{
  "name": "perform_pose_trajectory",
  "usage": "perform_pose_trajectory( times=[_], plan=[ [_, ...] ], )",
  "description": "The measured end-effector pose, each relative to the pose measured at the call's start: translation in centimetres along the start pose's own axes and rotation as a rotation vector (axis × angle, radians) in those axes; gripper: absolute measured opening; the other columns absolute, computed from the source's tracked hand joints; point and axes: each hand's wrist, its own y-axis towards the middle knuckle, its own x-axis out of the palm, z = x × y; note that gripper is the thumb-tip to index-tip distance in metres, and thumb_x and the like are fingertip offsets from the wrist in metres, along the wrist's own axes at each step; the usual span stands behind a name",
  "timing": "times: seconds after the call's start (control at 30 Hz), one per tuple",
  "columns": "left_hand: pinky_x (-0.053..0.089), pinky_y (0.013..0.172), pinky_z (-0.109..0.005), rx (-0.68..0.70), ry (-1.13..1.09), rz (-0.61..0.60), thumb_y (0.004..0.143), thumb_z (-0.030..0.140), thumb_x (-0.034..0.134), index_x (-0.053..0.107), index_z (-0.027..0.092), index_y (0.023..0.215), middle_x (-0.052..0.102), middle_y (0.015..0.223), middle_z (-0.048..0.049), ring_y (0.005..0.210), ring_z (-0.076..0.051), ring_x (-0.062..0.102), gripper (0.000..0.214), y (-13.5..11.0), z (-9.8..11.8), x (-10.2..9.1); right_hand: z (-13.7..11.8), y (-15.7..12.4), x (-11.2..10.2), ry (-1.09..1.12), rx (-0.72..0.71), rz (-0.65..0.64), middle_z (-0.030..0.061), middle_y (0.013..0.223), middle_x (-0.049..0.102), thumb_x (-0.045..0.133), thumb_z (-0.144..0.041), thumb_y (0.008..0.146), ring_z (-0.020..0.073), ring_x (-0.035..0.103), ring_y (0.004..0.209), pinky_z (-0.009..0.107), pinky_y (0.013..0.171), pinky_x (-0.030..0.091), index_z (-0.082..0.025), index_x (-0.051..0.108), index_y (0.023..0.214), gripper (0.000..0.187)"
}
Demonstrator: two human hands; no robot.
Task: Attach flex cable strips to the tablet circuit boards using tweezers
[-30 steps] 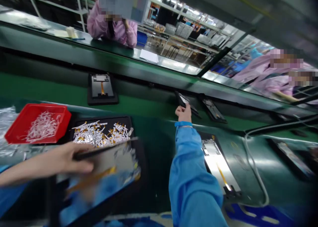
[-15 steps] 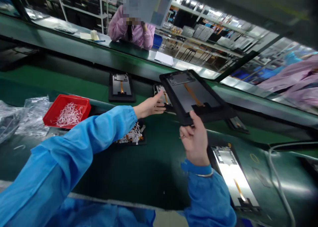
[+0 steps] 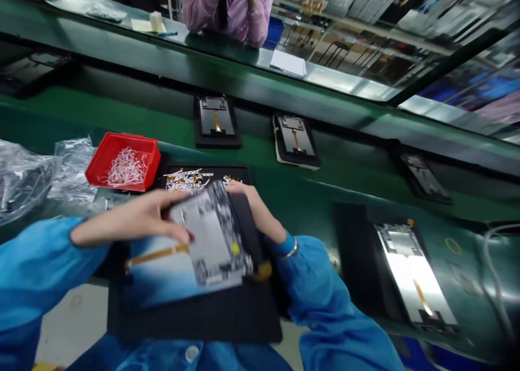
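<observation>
The left hand (image 3: 132, 217) lies across a silver-backed display panel (image 3: 209, 235), its fingers (image 3: 179, 231) pressed on the panel's face. The right hand (image 3: 254, 206) has its fingers (image 3: 244, 189) curled round the dark far edge, so both hands are grasping it. The panel sits at six o'clock over a black tray (image 3: 195, 322), with an orange flex cable (image 3: 156, 255) trailing left. At eleven o'clock, a scrap tray (image 3: 203, 175) and a red bin (image 3: 122, 162) of white strips sit on the green bench (image 3: 122, 114); more panels (image 3: 215, 123) stand beyond.
</observation>
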Motion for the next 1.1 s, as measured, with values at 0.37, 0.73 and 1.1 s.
perform_pose_trajectory(
  times=[0.37,0.73,1.1],
  plan=[
    [0.046,0.075,-0.031,0.363,0.759,0.103,0.094,0.043,0.060,0.067,0.019,0.101,0.064,0.097,-0.0070,0.085,-0.021,0.061,0.026,1.6,-6.5,6.0,-0.2,1.3,2.6,0.251,0.214,-0.001,-0.0032,0.069,0.057,0.076,-0.025,0.078,0.0104,0.052,0.064,0.024,0.062,0.040,-0.017,0.057,0.067,0.024],
    [0.048,0.070,-0.021,0.572,0.534,0.340,0.094,0.037,0.062,0.064,0.018,0.093,0.060,0.085,0.0007,0.076,-0.010,0.059,0.019,2.7,-3.6,3.2,-4.2,-2.1,1.6,1.109,0.348,0.026,-0.0087,0.062,0.059,0.082,-0.042,0.070,-0.0033,0.027,0.033,0.017,0.034,0.012,-0.018,0.053,0.072,0.038],
    [0.043,0.066,-0.023,0.602,0.532,0.225,0.099,0.030,0.054,0.065,0.018,0.083,0.061,0.076,0.0003,0.071,-0.011,0.056,0.023,1.9,-3.6,4.8,-4.1,-5.2,3.5,0.944,0.267,0.186,-0.0061,0.080,0.061,0.083,-0.034,0.075,0.0002,0.042,0.035,0.019,0.030,0.025,-0.023,0.059,0.095,0.033]
  ],
)
